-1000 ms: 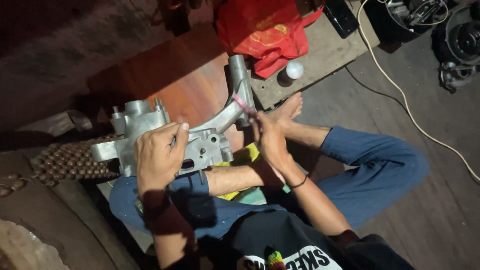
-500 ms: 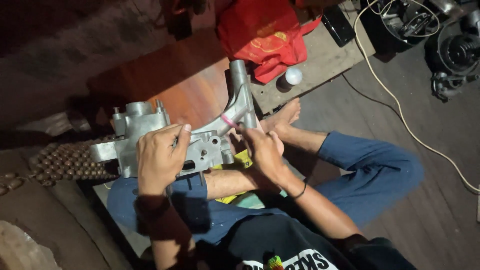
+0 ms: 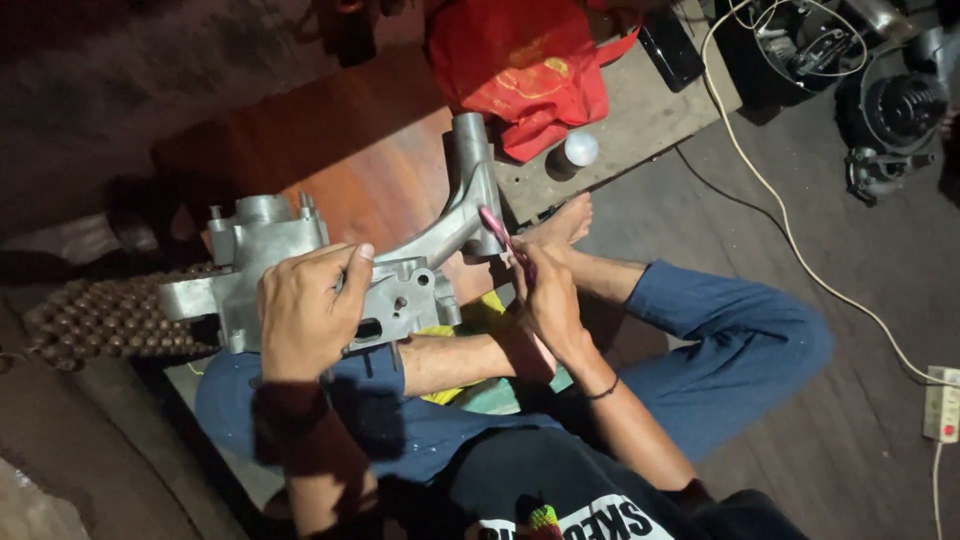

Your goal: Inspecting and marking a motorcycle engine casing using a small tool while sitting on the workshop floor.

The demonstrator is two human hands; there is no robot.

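Note:
A large grey cast-metal engine part (image 3: 400, 270) with a long arm rests across my lap. My left hand (image 3: 305, 310) grips its middle body from above, thumb hooked over the top edge. A small pink-headed brush (image 3: 497, 230) is held in my right hand (image 3: 545, 300), and its head touches the part's arm near the tubular end. I sit cross-legged in blue trousers, one bare foot (image 3: 565, 225) showing beyond the brush. A yellow cloth (image 3: 480, 315) lies under the part on my lap.
A red bag (image 3: 520, 70) and a small white-capped bottle (image 3: 575, 152) lie on a wooden board ahead. A beaded mat (image 3: 100, 320) is at the left. A white cable (image 3: 790, 240) crosses the floor to a power strip (image 3: 940, 402). Motor parts (image 3: 890, 110) sit at the upper right.
My right hand has shifted the brush a little along the part's arm. My left hand stays on the casting.

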